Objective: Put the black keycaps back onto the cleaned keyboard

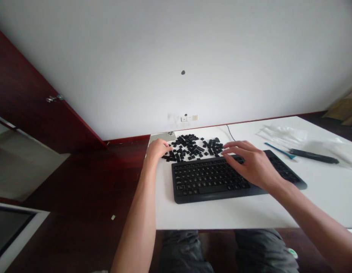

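A black keyboard (212, 189) lies on the white table, its keycaps off over most of the field and a long bar at the front. Behind it is a loose heap of black keycaps (190, 141). My left hand (156, 150) is at the heap's left edge, fingers curled together; whatever they hold is hidden. My right hand (251, 161) hovers over the right half of the keyboard, hiding part of it. Its thumb and fingers are apart, and the fingertips reach the heap's right edge.
A phone (164, 136) lies behind my left hand. On the right are a blue tool (279, 150), a black stick-like tool (314, 156) and clear plastic bags (282, 134). A thin cable (230, 132) runs off the back edge of the table (193, 220).
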`<state>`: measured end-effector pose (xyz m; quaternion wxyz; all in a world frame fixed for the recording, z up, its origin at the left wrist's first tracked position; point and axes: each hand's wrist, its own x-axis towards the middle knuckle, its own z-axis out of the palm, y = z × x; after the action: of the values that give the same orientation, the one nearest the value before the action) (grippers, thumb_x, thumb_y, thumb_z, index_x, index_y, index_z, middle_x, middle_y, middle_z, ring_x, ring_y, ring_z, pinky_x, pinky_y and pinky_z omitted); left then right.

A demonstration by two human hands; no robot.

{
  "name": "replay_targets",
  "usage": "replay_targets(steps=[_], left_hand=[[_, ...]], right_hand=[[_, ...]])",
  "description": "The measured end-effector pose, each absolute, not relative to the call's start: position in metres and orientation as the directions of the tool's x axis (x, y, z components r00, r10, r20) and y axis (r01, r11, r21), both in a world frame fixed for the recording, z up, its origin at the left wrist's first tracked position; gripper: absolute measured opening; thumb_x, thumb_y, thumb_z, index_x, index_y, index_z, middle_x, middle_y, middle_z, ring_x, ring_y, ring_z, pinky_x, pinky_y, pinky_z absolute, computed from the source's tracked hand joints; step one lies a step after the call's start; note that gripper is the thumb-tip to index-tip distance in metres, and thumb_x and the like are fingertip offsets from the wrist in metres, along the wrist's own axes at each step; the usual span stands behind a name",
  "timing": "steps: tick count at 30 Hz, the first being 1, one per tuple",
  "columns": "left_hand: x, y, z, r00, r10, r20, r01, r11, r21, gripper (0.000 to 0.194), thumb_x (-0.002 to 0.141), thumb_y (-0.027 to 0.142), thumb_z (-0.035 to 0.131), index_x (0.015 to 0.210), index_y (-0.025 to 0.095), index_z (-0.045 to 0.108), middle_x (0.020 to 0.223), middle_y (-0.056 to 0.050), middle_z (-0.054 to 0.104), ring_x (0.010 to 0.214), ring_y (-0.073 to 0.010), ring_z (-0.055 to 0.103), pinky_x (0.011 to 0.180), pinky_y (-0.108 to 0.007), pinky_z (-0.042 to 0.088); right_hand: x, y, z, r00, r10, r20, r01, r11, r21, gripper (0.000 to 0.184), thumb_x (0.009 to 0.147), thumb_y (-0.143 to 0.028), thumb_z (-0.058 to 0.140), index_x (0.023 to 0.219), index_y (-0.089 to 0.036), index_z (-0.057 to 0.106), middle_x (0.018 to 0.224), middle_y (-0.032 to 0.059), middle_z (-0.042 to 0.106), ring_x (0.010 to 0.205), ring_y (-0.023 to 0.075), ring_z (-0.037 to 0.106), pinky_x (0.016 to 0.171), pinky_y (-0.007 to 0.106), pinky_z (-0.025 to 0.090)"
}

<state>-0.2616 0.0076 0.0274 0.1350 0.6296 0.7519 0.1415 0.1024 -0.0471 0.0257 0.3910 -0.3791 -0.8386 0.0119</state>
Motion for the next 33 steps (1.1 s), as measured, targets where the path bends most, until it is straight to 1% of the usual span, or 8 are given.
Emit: replay_targets(steps=[5,9,15,20,24,30,32,33], left_hand=[[-0.264,0.008,0.028,-0.092,0.994,-0.063,0.907,0.110,0.406,0.013,0.079,0.037,0.087,0.088,0.027,0.087,0.083,-0.005,0.078,0.078,-0.0225,0.069,0.069,-0.032,0.043],[-0.265,0.009,0.025,-0.005,0.993,-0.114,0.906,0.052,0.419,0.011,0.079,0.025,0.084,0.089,0.027,0.088,0.077,-0.003,0.076,0.071,-0.0196,0.066,0.065,-0.030,0.042],[-0.258,0.011,0.023,0.020,0.997,-0.081,0.919,0.013,0.395,0.011,0.084,0.026,0.079,0.090,0.024,0.088,0.074,-0.004,0.075,0.069,-0.0189,0.064,0.066,-0.029,0.041],[-0.259,0.015,0.016,-0.004,0.997,-0.080,0.847,0.045,0.529,0.018,0.089,0.031,0.074,0.096,0.020,0.087,0.074,-0.004,0.074,0.067,-0.0171,0.063,0.060,-0.027,0.038],[-0.262,0.019,0.011,-0.024,0.997,-0.074,0.803,0.064,0.593,0.019,0.088,0.032,0.075,0.094,0.018,0.086,0.078,-0.004,0.075,0.069,-0.0167,0.064,0.060,-0.025,0.039],[-0.260,0.022,0.006,-0.020,0.997,-0.070,0.801,0.058,0.596,0.019,0.088,0.033,0.076,0.093,0.018,0.086,0.074,-0.004,0.074,0.067,-0.0172,0.063,0.060,-0.026,0.039],[-0.258,0.021,0.005,-0.013,0.998,-0.064,0.812,0.048,0.581,0.018,0.088,0.033,0.077,0.092,0.019,0.087,0.076,-0.005,0.075,0.070,-0.0186,0.065,0.061,-0.027,0.040],[-0.257,0.021,0.005,-0.010,0.998,-0.062,0.819,0.044,0.572,0.017,0.087,0.033,0.078,0.091,0.019,0.087,0.078,-0.005,0.076,0.072,-0.0192,0.065,0.062,-0.027,0.040]], right_hand=[[0.028,0.014,0.048,-0.558,0.559,0.614,0.529,0.809,-0.256,0.022,0.103,-0.025,0.057,0.102,-0.019,0.079,0.109,0.0118,0.080,0.104,0.0317,0.071,0.093,0.051,0.057],[-0.009,0.035,0.035,-0.642,0.547,0.537,0.512,0.827,-0.231,0.026,0.102,-0.020,0.054,0.099,-0.018,0.080,0.102,0.0107,0.079,0.101,0.0300,0.068,0.088,0.046,0.055],[-0.024,0.025,-0.003,-0.757,0.526,0.387,0.462,0.851,-0.251,0.021,0.100,-0.016,0.063,0.101,-0.021,0.084,0.096,0.0094,0.078,0.097,0.0282,0.068,0.083,0.040,0.052],[-0.020,0.024,-0.005,-0.765,0.578,0.284,0.506,0.812,-0.291,0.018,0.096,-0.014,0.070,0.099,-0.023,0.085,0.098,0.0086,0.078,0.096,0.0268,0.069,0.077,0.036,0.050],[-0.017,0.025,-0.001,-0.742,0.614,0.268,0.526,0.782,-0.334,0.013,0.092,-0.015,0.075,0.087,-0.023,0.083,0.096,0.0083,0.078,0.096,0.0269,0.070,0.078,0.035,0.051],[-0.015,0.025,-0.003,-0.715,0.626,0.310,0.538,0.777,-0.327,0.014,0.093,-0.013,0.070,0.087,-0.021,0.081,0.097,0.0102,0.078,0.100,0.0301,0.069,0.081,0.038,0.052],[-0.014,0.027,-0.003,-0.677,0.634,0.375,0.511,0.771,-0.381,0.012,0.095,-0.016,0.069,0.090,-0.020,0.080,0.098,0.0103,0.078,0.101,0.0295,0.069,0.085,0.039,0.053],[-0.013,0.029,-0.004,-0.638,0.656,0.403,0.488,0.749,-0.448,0.011,0.095,-0.017,0.069,0.093,-0.020,0.079,0.098,0.0095,0.079,0.099,0.0283,0.070,0.087,0.040,0.053]])
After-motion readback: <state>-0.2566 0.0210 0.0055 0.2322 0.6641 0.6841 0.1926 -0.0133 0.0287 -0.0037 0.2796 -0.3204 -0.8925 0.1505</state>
